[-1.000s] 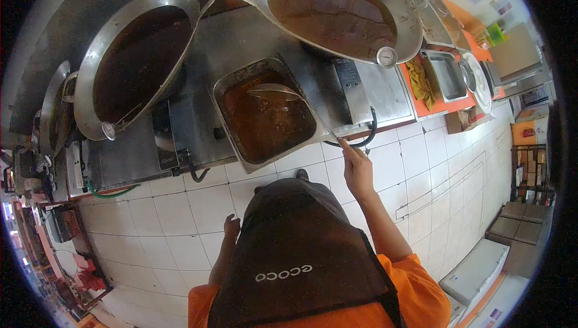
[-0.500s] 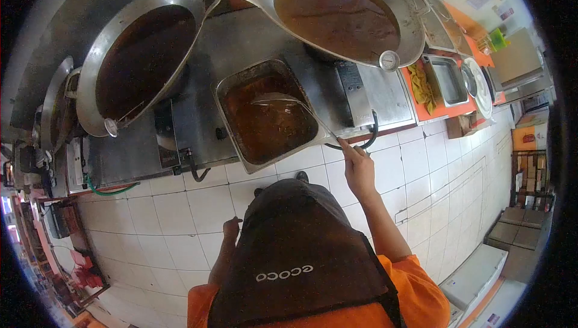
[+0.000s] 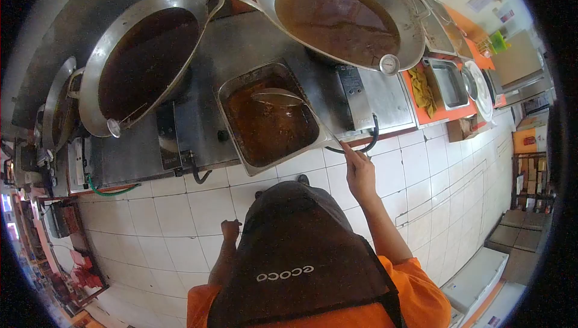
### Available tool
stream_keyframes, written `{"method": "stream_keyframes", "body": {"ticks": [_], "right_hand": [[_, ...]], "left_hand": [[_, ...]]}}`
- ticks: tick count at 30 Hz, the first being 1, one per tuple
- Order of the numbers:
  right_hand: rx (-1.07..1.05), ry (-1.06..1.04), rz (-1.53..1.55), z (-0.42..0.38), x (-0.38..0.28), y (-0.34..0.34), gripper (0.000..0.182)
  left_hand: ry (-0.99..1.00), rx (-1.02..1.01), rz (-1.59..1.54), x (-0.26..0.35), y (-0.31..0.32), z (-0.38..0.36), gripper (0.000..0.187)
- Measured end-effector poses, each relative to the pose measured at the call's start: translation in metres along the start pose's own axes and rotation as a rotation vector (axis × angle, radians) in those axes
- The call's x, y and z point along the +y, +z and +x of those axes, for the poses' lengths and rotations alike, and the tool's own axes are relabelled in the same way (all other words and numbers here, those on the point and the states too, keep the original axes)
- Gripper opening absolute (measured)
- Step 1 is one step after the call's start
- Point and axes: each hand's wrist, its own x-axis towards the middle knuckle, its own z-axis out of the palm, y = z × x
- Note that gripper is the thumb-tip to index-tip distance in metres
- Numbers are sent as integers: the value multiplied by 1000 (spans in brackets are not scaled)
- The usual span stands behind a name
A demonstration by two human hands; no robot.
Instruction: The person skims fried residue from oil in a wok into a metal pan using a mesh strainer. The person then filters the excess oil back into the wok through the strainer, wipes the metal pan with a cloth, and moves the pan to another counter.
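My right hand (image 3: 361, 174) is closed around the end of a long-handled metal ladle (image 3: 278, 97). Its wide, shallow bowl lies at the surface of dark reddish-brown liquid in a rectangular steel pan (image 3: 239, 160). The handle crosses the pan's right rim. My left hand (image 3: 230, 230) hangs low beside the dark apron (image 3: 295, 250), over the floor and away from the stove, its fingers curled and nothing visible in them.
Large two-handled woks of brown liquid stand left (image 3: 91, 96) and right (image 3: 415, 39) of the pan, each with a dial thermometer. Farther right, a yellow cloth (image 3: 422, 90) lies beside a steel tray (image 3: 448, 81). Black hoses hang at the counter's front edge.
The ladle's bowl has tilted a little and now shows more of its shape at the liquid's surface. My right hand has lowered slightly, still on the handle.
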Motion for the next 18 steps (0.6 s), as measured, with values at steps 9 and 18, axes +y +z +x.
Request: {"method": "stream_keyframes", "body": {"ticks": [9, 18], "right_hand": [[-80, 66, -58, 3, -1, -4, 35], [-38, 33, -28, 3, -5, -7, 36]], "left_hand": [[-79, 380, -578, -26, 79, 1, 12], [-81, -84, -39, -8, 18, 3, 18]]}}
